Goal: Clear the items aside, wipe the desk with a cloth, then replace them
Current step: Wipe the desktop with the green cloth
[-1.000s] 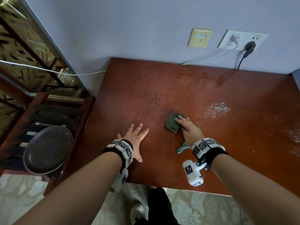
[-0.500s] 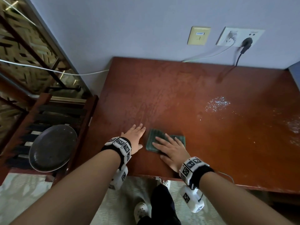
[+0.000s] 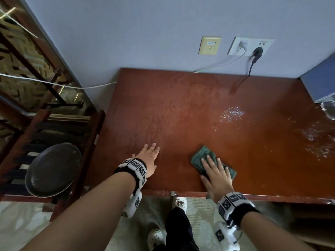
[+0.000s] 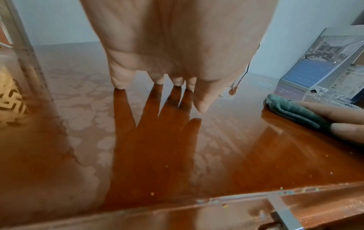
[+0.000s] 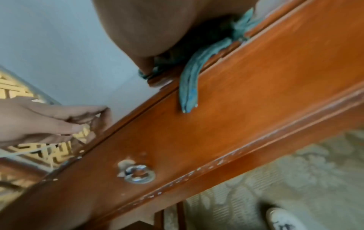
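A green cloth (image 3: 201, 156) lies flat on the red-brown desk (image 3: 181, 109) near its front edge. My right hand (image 3: 214, 171) presses on the cloth with straight, spread fingers. A corner of the cloth (image 5: 188, 87) hangs over the desk's front edge. My left hand (image 3: 149, 156) rests flat on the bare desk to the left of the cloth, fingers straight; its fingertips (image 4: 120, 82) touch the glossy top. The cloth (image 4: 291, 109) shows at the right of the left wrist view under my right hand's fingers (image 4: 332, 109). Damp streaks mark the desk's left half.
White crumbs or droplets (image 3: 232, 115) lie right of centre, more at the far right (image 3: 317, 142). A blue-grey box (image 3: 320, 82) and a glass object (image 3: 329, 109) stand at the right edge. Cables (image 3: 252, 64) run from wall sockets. A dark round tray (image 3: 52, 169) sits on a rack at left.
My right hand has slid the cloth to the right along the front edge, away from my left hand. The left hand has stayed in place, flat on the desk.
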`<control>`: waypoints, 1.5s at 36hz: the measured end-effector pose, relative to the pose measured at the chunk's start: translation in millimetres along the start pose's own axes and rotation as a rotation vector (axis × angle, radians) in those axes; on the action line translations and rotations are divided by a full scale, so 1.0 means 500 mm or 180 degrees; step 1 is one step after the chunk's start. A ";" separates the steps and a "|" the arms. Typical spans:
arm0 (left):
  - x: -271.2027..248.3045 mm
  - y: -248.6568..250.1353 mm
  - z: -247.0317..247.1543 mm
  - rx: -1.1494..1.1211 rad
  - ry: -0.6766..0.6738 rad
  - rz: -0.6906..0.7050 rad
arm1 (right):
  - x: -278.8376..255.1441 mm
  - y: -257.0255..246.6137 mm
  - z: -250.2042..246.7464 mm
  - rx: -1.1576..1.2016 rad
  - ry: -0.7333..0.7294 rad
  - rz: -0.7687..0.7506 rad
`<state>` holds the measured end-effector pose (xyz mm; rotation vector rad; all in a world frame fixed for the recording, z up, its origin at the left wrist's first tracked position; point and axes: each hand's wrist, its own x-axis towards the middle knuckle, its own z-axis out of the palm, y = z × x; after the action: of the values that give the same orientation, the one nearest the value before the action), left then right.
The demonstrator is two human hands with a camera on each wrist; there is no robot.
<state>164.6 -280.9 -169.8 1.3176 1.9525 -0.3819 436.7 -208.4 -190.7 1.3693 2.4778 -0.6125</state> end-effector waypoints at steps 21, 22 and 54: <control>-0.002 0.006 -0.016 0.0181 0.0343 0.0035 | 0.013 -0.050 -0.017 -0.0564 -0.0877 -0.2268; -0.002 0.011 -0.019 0.0205 0.0398 0.0036 | 0.021 -0.051 -0.025 -0.0560 -0.0912 -0.2217; 0.284 0.139 -0.283 -0.0142 0.0423 0.0140 | 0.553 -0.001 -0.283 -0.0331 -0.0961 -0.1472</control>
<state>140.4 -70.2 -163.7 1.3853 2.0253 -0.2332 288.2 64.2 -177.9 0.6071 2.5315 -0.7076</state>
